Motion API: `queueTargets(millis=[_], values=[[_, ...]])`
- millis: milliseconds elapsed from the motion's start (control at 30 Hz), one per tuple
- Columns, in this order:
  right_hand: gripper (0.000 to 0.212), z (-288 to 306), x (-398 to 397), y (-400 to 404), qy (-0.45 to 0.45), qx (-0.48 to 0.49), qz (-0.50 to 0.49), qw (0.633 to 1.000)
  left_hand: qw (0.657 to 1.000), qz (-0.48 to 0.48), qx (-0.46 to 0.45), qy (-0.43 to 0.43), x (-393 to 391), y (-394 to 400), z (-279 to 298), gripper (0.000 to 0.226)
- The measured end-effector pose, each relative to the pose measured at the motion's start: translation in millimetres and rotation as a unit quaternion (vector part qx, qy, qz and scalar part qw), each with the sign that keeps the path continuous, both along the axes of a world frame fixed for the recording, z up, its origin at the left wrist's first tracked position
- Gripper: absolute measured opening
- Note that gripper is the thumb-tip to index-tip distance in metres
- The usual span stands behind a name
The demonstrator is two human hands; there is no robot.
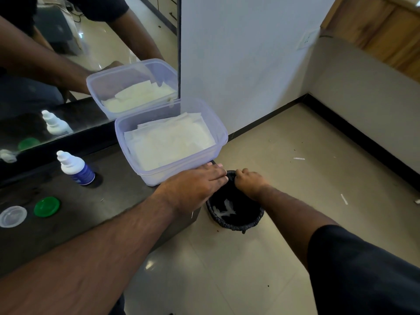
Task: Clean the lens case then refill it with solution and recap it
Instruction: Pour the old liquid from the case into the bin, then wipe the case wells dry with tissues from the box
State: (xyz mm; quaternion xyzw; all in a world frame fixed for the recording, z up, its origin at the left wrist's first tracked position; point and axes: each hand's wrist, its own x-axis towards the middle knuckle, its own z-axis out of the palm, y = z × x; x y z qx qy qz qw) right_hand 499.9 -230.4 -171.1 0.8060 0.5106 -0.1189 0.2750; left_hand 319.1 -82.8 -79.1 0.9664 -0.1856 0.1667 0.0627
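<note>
Far left on the dark counter [95,214] there's a clear cap [12,216] lying flat, and just beside it to the right a green cap [47,206], both off the case. Behind those, a bit further right, the solution bottle [76,168] stands upright with its white nozzle tip showing, no lid on it that I can see. The mirror [91,53] along the back wall shows copies of the bottle and the green cap.

Next over, a clear plastic tub [218,130] sits at the right end of the counter, pushed up near the mirror, with a stack of white tissues [169,143] lying inside.

Then the hands. The left hand [195,186] reaches past the counter's corner, palm down, fingers stretched out flat and loose, tips just in front of the tub and over the rim of the bin. Can't tell if anything's tucked under it. The right hand [248,181] is right next to it, fingers curled in tight like it's pinching something small, but whatever it is stays hidden, so I honestly can't tell where the lens case itself is.

Both hands hang over a small black bin [236,220] on the tiled floor [295,178], lined with a black bag, with a crumpled white tissue scrap [226,209] in the bottom
</note>
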Motion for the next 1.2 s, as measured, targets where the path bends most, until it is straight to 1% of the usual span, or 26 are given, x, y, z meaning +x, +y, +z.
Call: queueTargets(millis=[367,467,533,633,667,733,767,800,833,900,933,967,1000,1033,1067,1100,1167,1200], values=[[0.035,3,2,-9,-0.002,0.078,0.048,0.996,1.0,-0.001,-0.012,0.003,0,1,-2,0.04],[0.036,-2,-9,-17,0.021,0.133,0.058,0.989,1.0,-0.005,-0.012,-0.01,1,1,-4,0.035],[0.035,-6,-17,-25,0.038,0.197,0.001,0.98,1.0,-0.009,0.0,-0.021,2,1,-4,0.035],[0.033,-10,-19,-35,0.051,0.183,-0.101,0.976,1.0,-0.009,0.007,-0.023,3,2,-4,0.04],[0.033,-10,-20,-37,0.058,0.19,-0.146,0.969,1.0,-0.012,0.008,-0.022,2,1,-4,0.038],[0.037,-12,-22,-37,0.115,0.216,-0.187,0.951,1.0,-0.016,0.005,-0.019,1,2,-4,0.032],[0.04,-10,-26,-37,0.155,0.235,-0.193,0.94,1.0,-0.017,0.001,-0.025,1,2,-4,0.035],[0.042,-9,-30,-37,0.194,0.279,-0.214,0.916,0.999,-0.018,-0.001,-0.029,1,2,-4,0.037],[0.041,-3,-37,-38,0.23,0.338,-0.251,0.877,0.999,-0.016,-0.002,-0.032,0,1,-3,0.037],[0.042,16,-55,-42,0.317,0.438,-0.327,0.775,0.999,-0.014,-0.011,-0.037,-2,0,-3,0.031],[0.044,28,-66,-43,0.374,0.465,-0.351,0.721,0.999,-0.013,-0.026,-0.032,-2,0,-1,0.03],[0.045,40,-75,-45,0.431,0.486,-0.365,0.667,0.999,-0.013,-0.043,-0.016,-2,-1,3,0.035],[0.046,54,-84,-47,0.475,0.505,-0.369,0.62,0.998,-0.021,-0.063,0.002,-3,-2,7,0.04],[0.045,69,-93,-49,0.505,0.519,-0.368,0.583,0.996,-0.029,-0.086,0.016,-6,-3,10,0.042],[0.044,83,-102,-50,0.521,0.529,-0.363,0.563,0.993,-0.029,-0.111,0.026,-11,-4,14,0.041],[0.042,94,-109,-51,0.529,0.534,-0.358,0.555,0.989,-0.016,-0.142,0.03,-16,-6,16,0.038],[0.041,113,-125,-51,0.529,0.536,-0.354,0.554,0.972,0.037,-0.231,0.017,-35,-8,19,0.029],[0.041,119,-132,-50,0.532,0.53,-0.352,0.558,0.955,0.069,-0.289,0.003,-45,-8,21,0.024]])
